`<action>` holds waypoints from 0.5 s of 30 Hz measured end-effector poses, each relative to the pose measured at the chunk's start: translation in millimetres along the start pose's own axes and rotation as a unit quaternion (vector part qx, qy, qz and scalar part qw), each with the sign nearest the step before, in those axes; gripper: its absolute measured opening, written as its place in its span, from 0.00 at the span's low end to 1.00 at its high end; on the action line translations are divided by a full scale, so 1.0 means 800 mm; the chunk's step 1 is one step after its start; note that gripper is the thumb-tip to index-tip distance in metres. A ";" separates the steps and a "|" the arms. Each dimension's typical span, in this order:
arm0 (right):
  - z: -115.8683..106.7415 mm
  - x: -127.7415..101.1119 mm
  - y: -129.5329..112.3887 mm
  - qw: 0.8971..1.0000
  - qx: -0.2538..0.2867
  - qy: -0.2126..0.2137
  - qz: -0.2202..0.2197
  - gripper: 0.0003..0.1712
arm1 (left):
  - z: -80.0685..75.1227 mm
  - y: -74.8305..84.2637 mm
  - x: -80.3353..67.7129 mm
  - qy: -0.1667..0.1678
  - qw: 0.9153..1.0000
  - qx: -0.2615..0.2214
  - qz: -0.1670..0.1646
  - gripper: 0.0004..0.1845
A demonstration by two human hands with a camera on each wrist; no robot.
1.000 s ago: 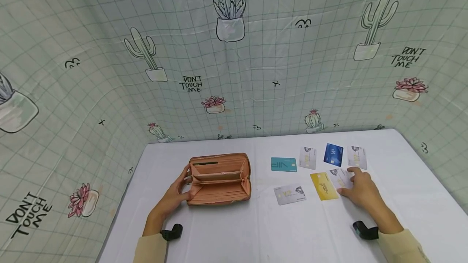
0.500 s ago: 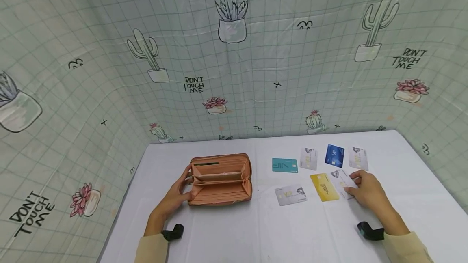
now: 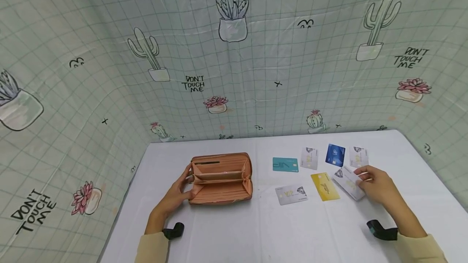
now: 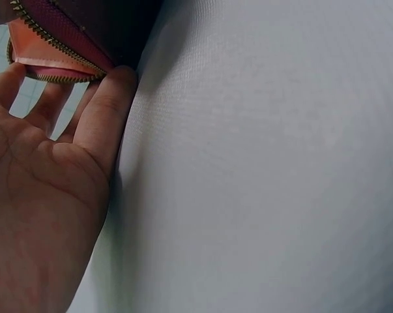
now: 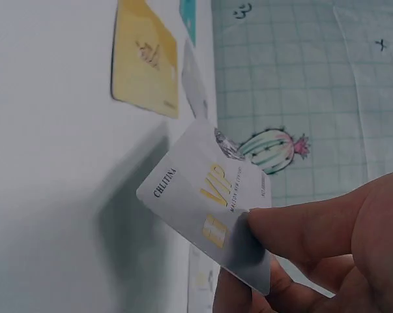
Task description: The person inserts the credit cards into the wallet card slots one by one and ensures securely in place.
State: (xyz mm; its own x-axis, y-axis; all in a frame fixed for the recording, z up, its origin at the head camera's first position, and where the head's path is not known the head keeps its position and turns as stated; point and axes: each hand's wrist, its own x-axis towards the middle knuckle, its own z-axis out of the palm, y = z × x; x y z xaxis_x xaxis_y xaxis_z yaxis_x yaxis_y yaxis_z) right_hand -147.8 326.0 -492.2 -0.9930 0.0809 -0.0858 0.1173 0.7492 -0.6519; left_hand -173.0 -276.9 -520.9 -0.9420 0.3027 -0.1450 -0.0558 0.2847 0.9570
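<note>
An open tan zip wallet [image 3: 221,195] lies on the white table, its card slots and middle compartments facing up. My left hand [image 3: 172,200] holds its left end, thumb by the near corner and fingers along the side. In the left wrist view, fingertips meet the brass zipper [image 4: 66,49]. Further right, my right hand [image 3: 378,185] pinches a silver VIP card [image 5: 199,186] between thumb and fingers. That card is tilted and raised off the table, casting a shadow below. Beside it lies a yellow card [image 3: 325,186].
Behind these lie a teal card [image 3: 285,164], a silver card [image 3: 309,158], a blue card [image 3: 335,155] and another silver card [image 3: 358,156]. One more silver card [image 3: 291,195] sits nearer the wallet. A cactus-print cloth [image 3: 234,72] hangs around the table.
The right hand has drawn the silver card rightward, away from the yellow card, and lifted it off the table. The left hand and wallet have stayed in place.
</note>
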 end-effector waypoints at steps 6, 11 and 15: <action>-0.005 0.001 -0.023 0.999 0.032 0.021 -0.027 0.15 | -0.001 0.002 -0.001 0.004 1.000 0.003 -0.004 0.58; 0.004 0.004 -0.046 0.997 0.066 0.004 -0.036 0.15 | -0.002 0.004 -0.002 0.001 1.000 0.005 0.000 0.58; 0.015 0.008 -0.066 0.995 0.084 -0.017 -0.047 0.14 | -0.002 0.003 -0.001 0.000 1.000 -0.001 -0.001 0.57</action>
State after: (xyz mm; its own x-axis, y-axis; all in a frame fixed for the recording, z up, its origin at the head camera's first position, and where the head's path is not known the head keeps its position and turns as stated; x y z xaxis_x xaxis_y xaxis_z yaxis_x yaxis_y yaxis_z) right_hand -160.0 279.1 -466.8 -0.9991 -0.0092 -0.0417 0.0265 0.6313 -0.7751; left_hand -172.9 -277.7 -518.4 -0.9418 0.3024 -0.1471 -0.0588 0.2827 0.9574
